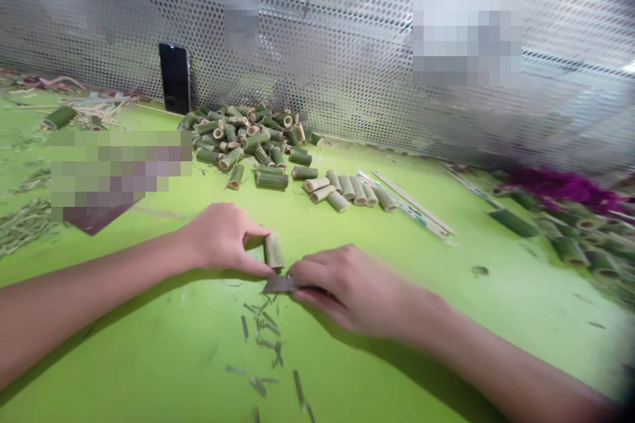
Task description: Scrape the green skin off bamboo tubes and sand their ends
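Observation:
My left hand [225,241] pinches a short bamboo piece [274,251] between thumb and fingers, one finger at its far end and the thumb at its near end. The piece looks pale, with its green skin mostly gone. In my right hand [347,284] is a knife [278,283], its blade pointing left just in front of the piece's near end. Whether blade and bamboo touch, I cannot tell. Thin green shavings [268,324] lie scattered on the green table [163,357] below the blade.
A heap of green bamboo pieces [253,135] lies beyond my hands, with several pale peeled ones [352,189] to its right. A phone [175,78] leans on the perforated metal screen [337,79]. Thin strips [417,205], purple fibre [565,188] and more bamboo [568,251] are at right.

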`<state>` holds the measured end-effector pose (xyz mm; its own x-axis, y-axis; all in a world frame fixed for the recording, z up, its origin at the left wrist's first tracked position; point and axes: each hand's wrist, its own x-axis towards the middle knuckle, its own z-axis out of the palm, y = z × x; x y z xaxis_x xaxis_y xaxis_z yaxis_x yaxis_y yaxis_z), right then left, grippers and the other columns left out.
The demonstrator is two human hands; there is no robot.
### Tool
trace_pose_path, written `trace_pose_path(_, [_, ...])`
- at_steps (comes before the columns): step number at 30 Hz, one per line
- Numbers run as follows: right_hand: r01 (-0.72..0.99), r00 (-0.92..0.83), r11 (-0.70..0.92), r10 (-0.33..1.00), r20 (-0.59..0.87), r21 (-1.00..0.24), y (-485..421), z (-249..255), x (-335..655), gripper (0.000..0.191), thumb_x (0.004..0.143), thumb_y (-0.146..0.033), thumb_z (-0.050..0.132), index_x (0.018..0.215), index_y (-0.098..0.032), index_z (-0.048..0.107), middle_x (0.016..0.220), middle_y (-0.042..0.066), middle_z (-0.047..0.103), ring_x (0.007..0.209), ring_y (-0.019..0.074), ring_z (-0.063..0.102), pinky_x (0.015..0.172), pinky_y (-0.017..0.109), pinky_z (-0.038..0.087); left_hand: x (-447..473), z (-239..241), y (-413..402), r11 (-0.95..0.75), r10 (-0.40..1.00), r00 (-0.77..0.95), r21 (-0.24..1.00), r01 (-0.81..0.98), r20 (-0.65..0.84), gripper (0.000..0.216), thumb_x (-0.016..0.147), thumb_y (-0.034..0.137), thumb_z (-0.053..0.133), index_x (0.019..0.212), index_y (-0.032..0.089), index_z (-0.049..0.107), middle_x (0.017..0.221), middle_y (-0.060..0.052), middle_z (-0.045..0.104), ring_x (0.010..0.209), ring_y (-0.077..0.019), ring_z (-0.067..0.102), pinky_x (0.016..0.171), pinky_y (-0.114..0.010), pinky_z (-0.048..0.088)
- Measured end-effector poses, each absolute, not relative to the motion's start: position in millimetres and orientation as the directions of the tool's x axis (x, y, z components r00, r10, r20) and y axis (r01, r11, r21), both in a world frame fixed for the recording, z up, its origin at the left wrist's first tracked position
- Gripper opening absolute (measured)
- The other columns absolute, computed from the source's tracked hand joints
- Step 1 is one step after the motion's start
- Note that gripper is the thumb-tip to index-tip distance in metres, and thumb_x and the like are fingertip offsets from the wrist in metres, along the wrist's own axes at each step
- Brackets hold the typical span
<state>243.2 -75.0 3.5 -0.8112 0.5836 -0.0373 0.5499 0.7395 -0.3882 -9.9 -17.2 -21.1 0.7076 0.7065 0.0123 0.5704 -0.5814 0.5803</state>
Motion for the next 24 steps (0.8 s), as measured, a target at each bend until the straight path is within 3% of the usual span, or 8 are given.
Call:
trace_pose_path(3, [0.536,-0.800,0.735,0.600,0.029,-0.415,-77,2,248,0.024,0.107,-0.030,0.047,0.098,-0.017,0.065,0.073,0.001,0.065,0.057,0.0119,0.055,0.057,0.024,0.038,-12,-23,-14,-0.613,0.684,0.729,0.563,0.555,0.027,0.062,0.074,0.078,0.070,0.102,0.024,0.083,0.049,0.006,0.051,0.046,-0.0123,0.040,0.045,-0.026,0.019])
trace_pose_path(7, [0.667,-0.682,0.696,0.714,0.160,-0.264,-71,-4,246,0.025,0.108,-0.032,0.046,0.101,-0.016,0.064,0.074,0.003,0.066,0.058,0.0133,0.057,0.056,0.025,0.036,-11,-25,-14,-0.686,0.643,0.763,0.488,0.539,0.061,0.065,0.080,0.079,0.065,0.102,0.021,0.082,0.053,0.003,0.060,0.048,-0.0136,0.049,0.047,-0.025,0.024])
trace_pose_path(12, [0.727,-0.661,0.667,0.744,0.098,-0.161,-67,-6,235,0.022,0.108,-0.029,0.046,0.098,-0.018,0.063,0.079,0.003,0.067,0.064,0.0150,0.060,0.059,0.026,0.035,-12,-28,-14,-0.782,0.592,0.794,0.338,0.524,0.139,0.074,0.082,0.084,0.060,0.114,0.020,0.080,0.063,-0.002,0.070,0.055,-0.0174,0.060,0.049,-0.026,0.027])
trace_pose_path(18, [0.702,-0.680,0.669,0.732,0.051,-0.244,-66,-4,236,0.022,0.107,-0.030,0.049,0.093,-0.018,0.061,0.072,0.000,0.063,0.056,0.0126,0.053,0.056,0.025,0.033,-13,-28,-14,-0.825,0.550,0.817,0.265,0.499,0.174,0.073,0.086,0.085,0.054,0.104,0.019,0.081,0.060,-0.003,0.069,0.052,-0.0178,0.060,0.047,-0.027,0.025])
trace_pose_path(24, [0.512,-0.826,0.775,0.563,0.036,-0.371,-75,-4,247,0.021,0.107,-0.029,0.048,0.100,-0.018,0.065,0.077,0.001,0.066,0.061,0.0127,0.057,0.058,0.025,0.037,-15,-25,-14,-0.789,0.592,0.782,0.339,0.513,0.195,0.061,0.089,0.079,0.054,0.088,0.023,0.079,0.050,0.002,0.060,0.045,-0.0141,0.051,0.048,-0.027,0.026])
